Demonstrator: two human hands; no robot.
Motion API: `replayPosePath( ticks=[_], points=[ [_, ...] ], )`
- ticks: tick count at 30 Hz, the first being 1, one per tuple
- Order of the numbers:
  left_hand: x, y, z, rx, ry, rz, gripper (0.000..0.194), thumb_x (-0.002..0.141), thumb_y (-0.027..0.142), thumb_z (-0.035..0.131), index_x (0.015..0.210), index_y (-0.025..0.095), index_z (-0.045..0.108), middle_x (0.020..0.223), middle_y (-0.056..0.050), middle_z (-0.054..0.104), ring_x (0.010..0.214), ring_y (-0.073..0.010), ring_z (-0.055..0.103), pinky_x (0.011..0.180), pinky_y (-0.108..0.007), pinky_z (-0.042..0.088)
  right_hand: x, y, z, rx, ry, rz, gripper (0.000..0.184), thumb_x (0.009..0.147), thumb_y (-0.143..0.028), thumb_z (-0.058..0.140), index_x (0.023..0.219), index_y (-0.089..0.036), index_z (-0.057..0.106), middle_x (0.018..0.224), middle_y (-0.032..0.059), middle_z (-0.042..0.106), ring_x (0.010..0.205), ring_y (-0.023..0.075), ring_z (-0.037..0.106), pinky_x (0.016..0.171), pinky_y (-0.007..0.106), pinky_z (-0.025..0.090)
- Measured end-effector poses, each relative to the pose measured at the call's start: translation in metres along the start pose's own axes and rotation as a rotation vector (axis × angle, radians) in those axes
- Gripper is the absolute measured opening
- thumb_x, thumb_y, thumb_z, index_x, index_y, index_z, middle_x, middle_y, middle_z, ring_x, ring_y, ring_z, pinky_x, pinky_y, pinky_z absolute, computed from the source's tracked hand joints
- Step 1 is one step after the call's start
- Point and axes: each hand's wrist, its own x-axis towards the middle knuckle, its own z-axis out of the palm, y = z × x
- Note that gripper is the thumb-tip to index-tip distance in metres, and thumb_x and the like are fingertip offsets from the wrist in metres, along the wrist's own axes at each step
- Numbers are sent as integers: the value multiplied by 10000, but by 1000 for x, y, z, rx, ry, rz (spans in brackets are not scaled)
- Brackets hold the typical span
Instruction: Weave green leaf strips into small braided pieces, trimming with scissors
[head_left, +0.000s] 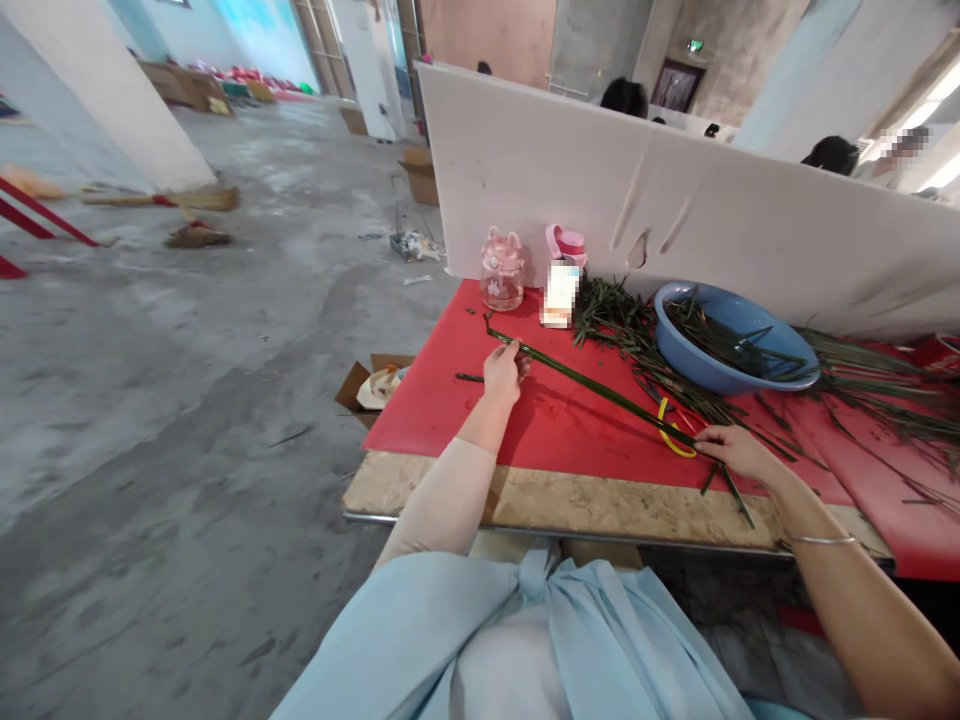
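Observation:
A long green leaf strip [592, 386] stretches across the red table cover [450, 400]. My left hand [502, 372] is closed round its left end. My right hand [731, 450] pinches the leaf's right end near the table's front edge, beside yellow-handled scissors [670, 436] that lie partly under the leaf. A few cut green bits lie by my right hand.
A blue basin [720, 372] holds more leaves, with a heap of leaves [862, 385] around it. A pink jar [502, 268] and a pink-lidded bottle [562, 285] stand against a white partition [675, 200]. An open cardboard box [371, 385] sits on the concrete floor at left. People sit behind the partition.

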Motion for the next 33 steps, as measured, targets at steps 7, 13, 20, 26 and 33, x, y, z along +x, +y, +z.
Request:
replayPosePath(
  ticks=[7, 13, 20, 26, 33],
  points=[
    [-2, 0, 2, 31, -124, -88, 82, 746, 135, 665, 819, 138, 627, 635, -10, 610, 542, -84, 609, 521, -178, 490, -3, 14, -9, -168, 127, 49, 322, 750, -468, 556, 872, -235, 742, 900, 61, 739, 825, 256, 663, 754, 338, 461],
    [-1, 0, 2, -137, -81, -102, 121, 822, 65, 537, 785, 165, 595, 726, -12, 647, 665, -66, 640, 583, -131, 503, -5, 9, -3, -236, 325, -24, 310, 803, -399, 485, 891, -213, 717, 895, 85, 721, 850, 243, 656, 799, 342, 472],
    [-2, 22, 5, -293, -40, -46, 116, 875, 132, 516, 786, 147, 589, 678, 3, 602, 598, -42, 599, 576, -122, 488, 13, -11, 8, -247, 652, -166, 294, 866, -324, 427, 943, -188, 676, 976, 115, 668, 941, 226, 612, 898, 348, 467],
    [-20, 73, 22, -288, -139, 190, 83, 870, 149, 532, 797, 160, 569, 660, 28, 597, 580, -33, 590, 546, -105, 468, 79, -62, 10, -124, 864, -247, 474, 759, -201, 506, 1227, -140, 540, 1231, 161, 553, 1198, 275, 484, 1015, 457, 409],
    [-50, 85, -21, -147, -114, 313, 106, 783, 210, 649, 779, 186, 546, 565, 72, 530, 488, -41, 520, 470, -129, 408, 175, -113, 21, 69, 802, -434, 537, 734, -182, 557, 1259, -119, 469, 1364, 185, 421, 1294, 272, 381, 1075, 451, 349]
  ],
)
